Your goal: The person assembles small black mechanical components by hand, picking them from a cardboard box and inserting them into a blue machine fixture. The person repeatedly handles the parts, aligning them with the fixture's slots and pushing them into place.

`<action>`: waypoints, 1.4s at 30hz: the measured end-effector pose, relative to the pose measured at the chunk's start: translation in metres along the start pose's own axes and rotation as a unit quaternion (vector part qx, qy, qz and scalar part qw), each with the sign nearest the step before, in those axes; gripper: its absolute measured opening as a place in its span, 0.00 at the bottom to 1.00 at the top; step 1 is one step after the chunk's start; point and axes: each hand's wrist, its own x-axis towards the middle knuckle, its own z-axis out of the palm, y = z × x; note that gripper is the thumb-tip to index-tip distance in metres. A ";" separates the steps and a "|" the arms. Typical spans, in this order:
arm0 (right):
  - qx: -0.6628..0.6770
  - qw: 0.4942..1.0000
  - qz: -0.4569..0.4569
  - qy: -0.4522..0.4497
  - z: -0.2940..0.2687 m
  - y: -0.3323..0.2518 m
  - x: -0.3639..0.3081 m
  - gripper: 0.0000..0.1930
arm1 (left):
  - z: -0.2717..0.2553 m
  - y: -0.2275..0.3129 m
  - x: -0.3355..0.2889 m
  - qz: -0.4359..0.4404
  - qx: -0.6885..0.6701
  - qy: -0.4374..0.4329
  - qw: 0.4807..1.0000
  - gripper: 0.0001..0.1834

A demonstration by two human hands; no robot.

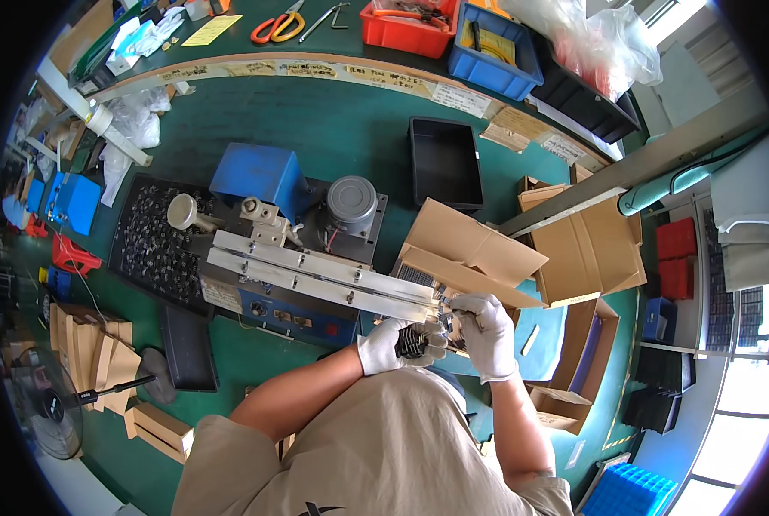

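White gloves cover both of my hands. In my left hand [399,344] a bunch of small black parts [412,342] rests in the palm with the fingers curled round it, just below the end of a long metal rail [350,288]. My right hand [486,331] is closed in a pinch at that rail end; whatever lies between its fingertips is too small to make out. The rail slants down to the right from a bench machine with a blue box [260,181], a grey round motor [351,203] and a blue control panel [294,316].
Left of the machine, a black tray [135,267] holds many loose dark parts. An empty black bin [446,163] stands behind; open cardboard boxes [470,245] lie to the right. Scissors [279,27], a red bin [402,33] and a blue bin [488,64] occupy the back shelf. A fan [53,402] stands at left.
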 end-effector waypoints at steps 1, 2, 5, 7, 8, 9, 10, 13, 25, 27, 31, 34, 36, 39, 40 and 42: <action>-0.048 0.998 -0.032 0.000 -0.002 -0.006 0.006 0.21 | -0.003 0.000 0.001 -0.002 0.000 0.002 1.000 0.28; -0.096 0.993 -0.064 0.000 -0.003 -0.013 0.010 0.24 | -0.004 0.000 0.000 -0.004 0.000 0.003 1.000 0.27; -0.062 0.997 -0.049 -0.013 0.002 -0.022 0.014 0.28 | -0.003 -0.001 -0.004 0.022 0.008 0.021 1.000 0.27; -0.063 0.995 -0.079 -0.023 0.006 -0.018 0.015 0.30 | -0.001 0.000 -0.006 0.018 0.013 0.025 0.999 0.25; -0.063 0.993 -0.094 -0.029 0.010 -0.015 0.015 0.31 | 0.000 0.001 -0.007 0.016 0.015 0.027 0.999 0.25; -0.066 0.991 -0.110 -0.029 0.013 -0.012 0.015 0.31 | 0.002 0.001 -0.008 0.019 0.021 0.029 0.999 0.24; -0.069 0.989 -0.125 -0.029 0.017 -0.009 0.016 0.31 | 0.005 0.002 -0.011 0.021 0.027 0.031 0.999 0.23; -0.071 0.987 -0.142 -0.028 0.023 -0.013 0.017 0.30 | 0.004 0.001 -0.012 0.034 0.037 0.028 0.998 0.22; -0.007 0.990 0.105 -0.092 0.032 0.005 -0.015 0.16 | 0.012 0.002 -0.009 0.190 0.431 -0.030 0.881 0.31; -0.009 0.984 0.085 -0.157 0.035 0.012 -0.013 0.16 | 0.000 0.000 -0.002 0.180 0.468 -0.042 0.864 0.38; 0.055 0.963 0.194 -0.179 0.028 0.001 -0.012 0.14 | -0.008 -0.008 0.008 0.085 0.270 -0.046 0.958 0.42; 0.177 0.923 0.328 -0.100 0.023 -0.003 -0.017 0.11 | 0.002 -0.010 0.008 0.149 0.398 -0.091 0.900 0.37; 0.229 0.903 0.359 -0.053 0.021 -0.001 -0.022 0.08 | 0.010 -0.006 -0.001 0.136 0.425 -0.102 0.889 0.27; 0.275 0.907 0.319 -0.005 0.020 0.006 -0.025 0.08 | -0.001 -0.005 0.010 -0.022 0.083 -0.042 0.995 0.25; 0.184 0.953 0.242 0.004 0.018 0.004 -0.023 0.08 | -0.003 -0.007 0.011 -0.022 0.088 -0.009 0.996 0.28; -0.005 0.997 0.076 0.025 0.010 -0.008 -0.010 0.09 | 0.000 -0.009 0.012 -0.025 0.099 0.055 0.993 0.36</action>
